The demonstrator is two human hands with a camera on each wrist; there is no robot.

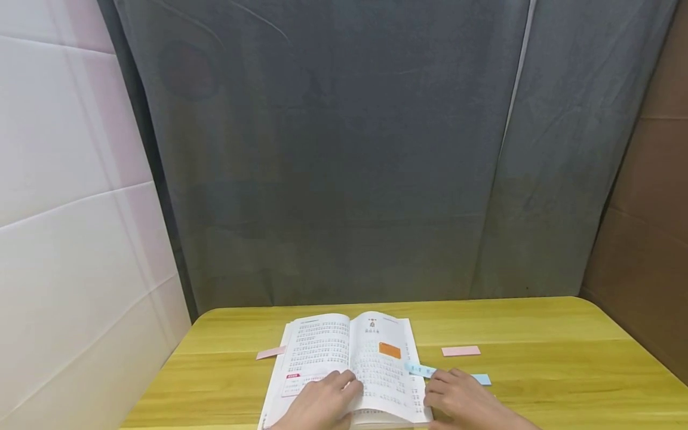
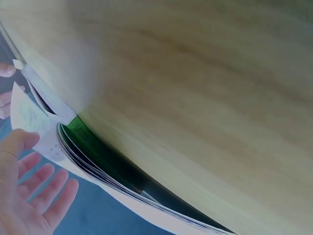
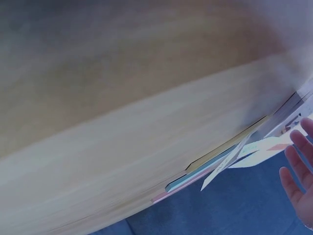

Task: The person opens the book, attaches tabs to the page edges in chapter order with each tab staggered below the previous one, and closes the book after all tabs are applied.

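The left hand [image 1: 322, 403] lies flat, fingers relaxed, on the open book [image 1: 371, 352]; the right hand [image 1: 462, 400] rests loosely on a blue strip [image 1: 424, 371].

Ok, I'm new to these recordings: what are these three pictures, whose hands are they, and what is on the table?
There is no machine here: a person works with bare hands and wears three cameras. The wide picture comes from the head camera, looking down at a yellow wooden table. The two blurry pictures come from cameras on each wrist, very close to the table and the pages.

An open book lies on the table with an orange note stuck on its right page. The left hand rests on the pages with straight fingers. The right hand lies at the book's right edge, touching a blue paper strip. A pink strip lies to the right, and another pink strip sticks out left of the book. Neither hand grips anything that I can see.
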